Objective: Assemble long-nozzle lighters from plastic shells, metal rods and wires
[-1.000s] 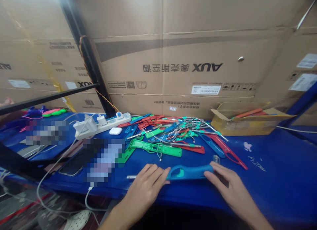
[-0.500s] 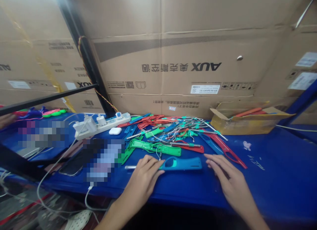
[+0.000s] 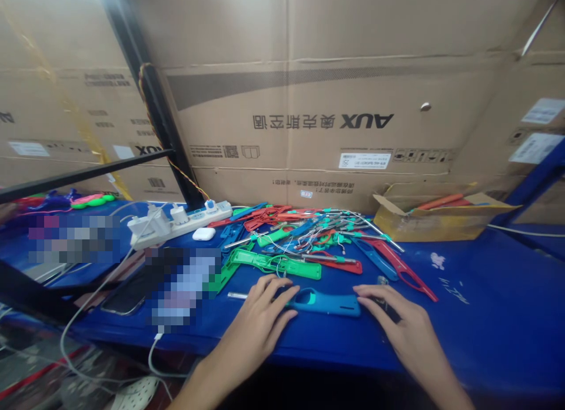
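Observation:
A blue lighter body (image 3: 329,302) with an oval opening and a silver metal tube (image 3: 237,295) lies crosswise near the table's front. My left hand (image 3: 265,313) is closed round its left part, where the tube meets the body. At the right end, my right hand (image 3: 399,313) has its fingertips by the blue handle, with a small dark object partly hidden under the fingers. Behind them is a pile of green, red and blue casings, metal tubes and thin wires (image 3: 309,230). A green casing (image 3: 304,267) lies just behind my left hand.
A cardboard box (image 3: 424,225) with red parts stands at the back right. To the left are a white power strip (image 3: 189,222), a white earphone case (image 3: 203,234), a dark phone (image 3: 136,283) and a lit, blurred screen (image 3: 188,292) with a cable. Tall cartons form the back wall.
My right hand has moved left to the end of the blue body. The body has shifted slightly and tilts down more to the right, with my left hand still on it.

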`<state>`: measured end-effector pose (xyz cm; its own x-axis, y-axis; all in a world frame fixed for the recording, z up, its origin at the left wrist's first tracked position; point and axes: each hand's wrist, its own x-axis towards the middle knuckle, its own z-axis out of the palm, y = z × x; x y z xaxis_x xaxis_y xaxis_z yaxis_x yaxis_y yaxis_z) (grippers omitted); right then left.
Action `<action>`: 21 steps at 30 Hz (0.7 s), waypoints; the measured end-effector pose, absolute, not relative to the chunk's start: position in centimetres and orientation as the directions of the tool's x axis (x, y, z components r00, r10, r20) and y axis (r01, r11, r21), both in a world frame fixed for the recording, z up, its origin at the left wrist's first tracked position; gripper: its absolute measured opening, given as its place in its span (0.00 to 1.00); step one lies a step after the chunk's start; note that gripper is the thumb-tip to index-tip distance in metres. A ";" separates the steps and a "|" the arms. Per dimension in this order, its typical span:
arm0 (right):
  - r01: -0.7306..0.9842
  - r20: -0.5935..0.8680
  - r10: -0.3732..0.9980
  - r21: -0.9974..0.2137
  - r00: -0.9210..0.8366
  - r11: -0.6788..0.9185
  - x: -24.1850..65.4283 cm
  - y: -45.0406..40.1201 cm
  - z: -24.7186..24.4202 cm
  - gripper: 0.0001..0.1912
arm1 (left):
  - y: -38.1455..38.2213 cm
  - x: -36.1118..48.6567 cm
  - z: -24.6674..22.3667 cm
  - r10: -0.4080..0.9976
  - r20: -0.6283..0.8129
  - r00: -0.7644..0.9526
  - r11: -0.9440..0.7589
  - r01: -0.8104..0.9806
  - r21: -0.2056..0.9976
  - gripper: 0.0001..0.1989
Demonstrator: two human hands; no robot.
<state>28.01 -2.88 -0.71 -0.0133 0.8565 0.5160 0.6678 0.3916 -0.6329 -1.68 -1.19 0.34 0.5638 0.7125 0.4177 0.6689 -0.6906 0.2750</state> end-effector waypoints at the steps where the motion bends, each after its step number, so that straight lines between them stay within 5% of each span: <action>1: 0.662 0.519 0.854 -0.629 -0.031 0.407 28.0 -2.8 -0.6 0.18 | -1.2 -1.7 0.4 0.705 0.419 0.572 -0.698 0.666 0.264 0.21; 14: 0.677 0.524 0.838 -0.562 -0.153 0.475 27.6 -2.5 -0.8 0.18 | -1.2 -1.4 0.4 0.617 0.394 0.681 -0.775 0.612 0.155 0.26; 21: 0.723 0.554 0.800 -0.453 -0.230 0.521 27.7 -2.9 -1.1 0.16 | -1.1 -1.3 0.2 0.594 0.380 0.710 -0.793 0.595 0.129 0.17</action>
<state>27.72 -2.94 -1.06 -0.2302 0.8002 0.5538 0.7234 0.5214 -0.4527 -1.31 -1.08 0.23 0.7096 0.5936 0.3797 0.5948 -0.7935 0.1288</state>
